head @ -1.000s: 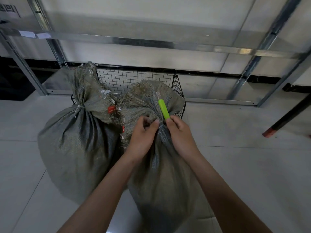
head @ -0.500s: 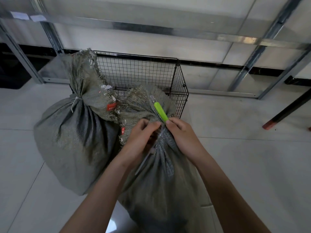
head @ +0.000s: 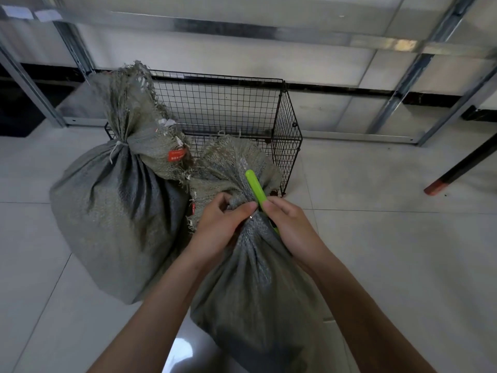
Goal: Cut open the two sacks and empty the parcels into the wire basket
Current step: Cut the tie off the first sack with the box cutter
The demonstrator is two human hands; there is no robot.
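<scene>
Left hand [head: 220, 224] grips the bunched neck of the near sack [head: 252, 278], fingers curled round the gathered cloth, thumb pressed on top. Right hand [head: 289, 224] holds a green cutter [head: 255, 188], fingers wrapped on its lower end. The handle sticks up and away from the person, tilted a bit left. Small metal glint beside the left thumb, probably the blade tip, but the cutting end is mostly hidden between the hands.

Key relation: the tied neck sits right between the two hands, which nearly touch, so the cut point is at the blade already. Near sack's long axis runs from that neck down toward the person. The right hand does the cutting, the left only steadies.

Scene, left to right: far sack [head: 115, 211] stands upright at left, neck closed by a white tie [head: 117, 146], red tag [head: 176, 155] on its frayed top, not yet opened. It touches the near sack. Both are grey-green woven cloth, bulging full, with ragged tops. Wire basket [head: 287, 146] is black mesh, open-topped, just behind both sacks; no parcels visible in it. Dark table leg [head: 457, 168] is far right, well apart.

Judged step: cutting the first tie.
</scene>
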